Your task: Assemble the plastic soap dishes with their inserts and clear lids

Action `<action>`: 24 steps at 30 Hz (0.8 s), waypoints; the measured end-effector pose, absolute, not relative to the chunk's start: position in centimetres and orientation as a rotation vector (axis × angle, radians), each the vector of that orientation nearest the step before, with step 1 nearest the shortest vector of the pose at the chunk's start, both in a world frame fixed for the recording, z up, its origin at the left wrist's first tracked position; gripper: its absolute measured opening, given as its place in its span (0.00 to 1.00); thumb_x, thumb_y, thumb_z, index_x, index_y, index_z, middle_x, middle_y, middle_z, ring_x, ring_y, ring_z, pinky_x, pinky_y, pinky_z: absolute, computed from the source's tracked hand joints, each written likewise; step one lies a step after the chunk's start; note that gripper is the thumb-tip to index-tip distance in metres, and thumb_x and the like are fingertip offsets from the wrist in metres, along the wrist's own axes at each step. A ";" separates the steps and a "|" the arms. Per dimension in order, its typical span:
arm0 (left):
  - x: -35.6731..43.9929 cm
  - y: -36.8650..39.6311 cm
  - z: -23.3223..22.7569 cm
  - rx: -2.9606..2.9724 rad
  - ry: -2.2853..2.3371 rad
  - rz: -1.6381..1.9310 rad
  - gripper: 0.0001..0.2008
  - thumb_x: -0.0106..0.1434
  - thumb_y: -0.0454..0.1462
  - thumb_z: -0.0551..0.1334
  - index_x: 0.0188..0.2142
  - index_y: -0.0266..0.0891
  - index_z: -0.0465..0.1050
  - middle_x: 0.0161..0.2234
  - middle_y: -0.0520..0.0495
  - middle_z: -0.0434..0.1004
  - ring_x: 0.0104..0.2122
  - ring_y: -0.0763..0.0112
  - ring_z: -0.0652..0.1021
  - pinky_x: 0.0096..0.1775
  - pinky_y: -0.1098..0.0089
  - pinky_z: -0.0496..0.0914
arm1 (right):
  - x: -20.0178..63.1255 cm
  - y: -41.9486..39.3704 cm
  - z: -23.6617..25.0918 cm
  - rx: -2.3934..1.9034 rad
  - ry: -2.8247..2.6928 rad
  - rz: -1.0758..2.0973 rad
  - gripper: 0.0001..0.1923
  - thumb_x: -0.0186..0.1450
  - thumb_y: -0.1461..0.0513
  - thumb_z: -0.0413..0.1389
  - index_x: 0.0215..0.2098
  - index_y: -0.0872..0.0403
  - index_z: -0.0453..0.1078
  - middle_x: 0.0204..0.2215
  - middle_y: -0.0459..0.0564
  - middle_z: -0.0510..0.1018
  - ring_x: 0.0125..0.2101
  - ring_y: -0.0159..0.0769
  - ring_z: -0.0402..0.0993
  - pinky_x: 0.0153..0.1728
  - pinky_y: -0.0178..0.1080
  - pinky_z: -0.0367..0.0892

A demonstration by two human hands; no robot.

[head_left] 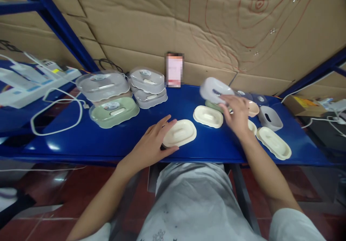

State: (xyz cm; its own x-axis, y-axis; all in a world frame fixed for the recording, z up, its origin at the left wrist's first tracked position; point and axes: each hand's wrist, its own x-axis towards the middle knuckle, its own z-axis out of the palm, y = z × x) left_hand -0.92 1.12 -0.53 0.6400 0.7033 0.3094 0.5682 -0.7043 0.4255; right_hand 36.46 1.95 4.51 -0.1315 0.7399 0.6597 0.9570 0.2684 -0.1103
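My left hand point(155, 140) rests at the table's front, its thumb and fingers around the left end of a cream oval plastic tray point(181, 132). Raised over the back right of the table is a light grey oval plastic shell with a dark slot point(212, 88), blurred by motion, in the grip of my right hand point(236, 113). Between the hands lies another cream oval tray point(207, 116). A green piece point(214, 105) shows partly beneath the grey shell. By my right forearm are a further cream tray point(274, 143) and a grey slotted shell point(270, 118).
Grey lidded boxes point(104, 86) and a green one point(115, 112) are stacked at the left. A phone-like screen point(174, 69) leans against the cardboard point(140, 24). White power strips point(24, 86) with cables lie far left. A peach piece point(253, 108) sits behind my right hand.
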 end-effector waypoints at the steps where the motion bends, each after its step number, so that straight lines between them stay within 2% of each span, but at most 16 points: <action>1: -1.0 1.1 -0.5 2.612 0.986 0.636 0.38 0.74 0.51 0.67 0.77 0.52 0.56 0.77 0.37 0.57 0.74 0.43 0.66 0.70 0.42 0.65 | 38.0 2.4 4.7 -1.651 -1.817 -0.486 0.22 0.80 0.48 0.49 0.58 0.50 0.79 0.56 0.57 0.85 0.58 0.54 0.79 0.63 0.57 0.63; 3: -1.1 1.2 -0.4 2.669 0.919 0.607 0.28 0.75 0.49 0.66 0.72 0.54 0.67 0.75 0.40 0.63 0.72 0.45 0.69 0.70 0.41 0.65 | 41.0 3.2 4.6 -1.851 -1.620 -0.519 0.26 0.79 0.47 0.48 0.57 0.53 0.79 0.55 0.61 0.85 0.56 0.58 0.79 0.61 0.59 0.65; 5: -1.2 1.3 -0.5 2.680 0.891 0.622 0.24 0.75 0.48 0.66 0.68 0.54 0.72 0.73 0.41 0.67 0.70 0.47 0.71 0.69 0.41 0.65 | 43.6 3.8 4.2 -1.968 -1.508 -0.513 0.26 0.78 0.49 0.48 0.57 0.57 0.79 0.54 0.65 0.85 0.54 0.60 0.79 0.58 0.60 0.66; 8: -1.1 1.4 -0.6 2.671 0.875 0.643 0.24 0.76 0.48 0.65 0.68 0.53 0.73 0.72 0.41 0.69 0.69 0.47 0.71 0.69 0.42 0.67 | 45.9 4.4 3.7 -2.006 -1.489 -0.469 0.26 0.76 0.52 0.47 0.57 0.59 0.78 0.54 0.69 0.84 0.55 0.61 0.79 0.57 0.61 0.66; 11: -1.0 1.2 -0.5 2.658 0.873 0.647 0.24 0.76 0.47 0.64 0.68 0.51 0.72 0.72 0.42 0.69 0.71 0.48 0.70 0.69 0.44 0.68 | 45.2 4.4 3.8 -1.950 -1.527 -0.487 0.26 0.78 0.53 0.46 0.61 0.57 0.76 0.62 0.68 0.80 0.63 0.60 0.75 0.64 0.64 0.59; 13: -0.9 1.0 -0.3 2.626 0.888 0.669 0.26 0.75 0.45 0.65 0.70 0.50 0.69 0.73 0.41 0.67 0.71 0.48 0.69 0.70 0.45 0.68 | 42.7 3.8 4.2 -1.797 -1.643 -0.492 0.25 0.80 0.52 0.45 0.64 0.54 0.74 0.65 0.64 0.77 0.67 0.56 0.71 0.67 0.62 0.57; 17: -1.1 0.6 0.2 2.549 0.827 0.792 0.26 0.74 0.42 0.66 0.69 0.49 0.66 0.71 0.38 0.66 0.71 0.51 0.70 0.71 0.49 0.68 | 35.4 1.6 4.0 -1.302 -2.183 -0.339 0.23 0.81 0.50 0.48 0.67 0.50 0.72 0.65 0.58 0.79 0.66 0.49 0.74 0.66 0.55 0.63; 20: -1.5 0.5 0.5 2.514 0.737 0.882 0.21 0.76 0.42 0.64 0.66 0.46 0.67 0.70 0.36 0.66 0.71 0.53 0.69 0.71 0.49 0.68 | 31.1 -0.1 3.0 -0.900 -2.553 -0.250 0.20 0.80 0.53 0.54 0.66 0.48 0.73 0.63 0.55 0.81 0.63 0.46 0.76 0.65 0.52 0.64; 22: -1.6 0.5 0.6 2.495 0.709 0.895 0.15 0.78 0.41 0.62 0.61 0.45 0.70 0.69 0.36 0.67 0.71 0.54 0.70 0.71 0.51 0.69 | 29.7 -0.7 2.3 -0.738 -2.605 -0.216 0.17 0.79 0.55 0.56 0.63 0.47 0.76 0.57 0.53 0.85 0.59 0.43 0.79 0.62 0.49 0.67; 24: -1.7 0.5 0.6 2.476 0.698 0.863 0.09 0.79 0.40 0.61 0.56 0.44 0.73 0.67 0.37 0.70 0.69 0.56 0.72 0.70 0.54 0.70 | 29.2 -0.9 1.9 -0.678 -2.584 -0.178 0.16 0.78 0.53 0.59 0.60 0.48 0.78 0.53 0.52 0.87 0.55 0.42 0.81 0.59 0.48 0.69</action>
State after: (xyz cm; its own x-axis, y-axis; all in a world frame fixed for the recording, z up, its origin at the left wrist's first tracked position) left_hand -1.70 0.53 0.58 0.6804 0.5802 0.4478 0.3162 -0.7836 0.5348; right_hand 29.16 -0.90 1.87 -0.7728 0.4332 0.4638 0.4926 0.8702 0.0079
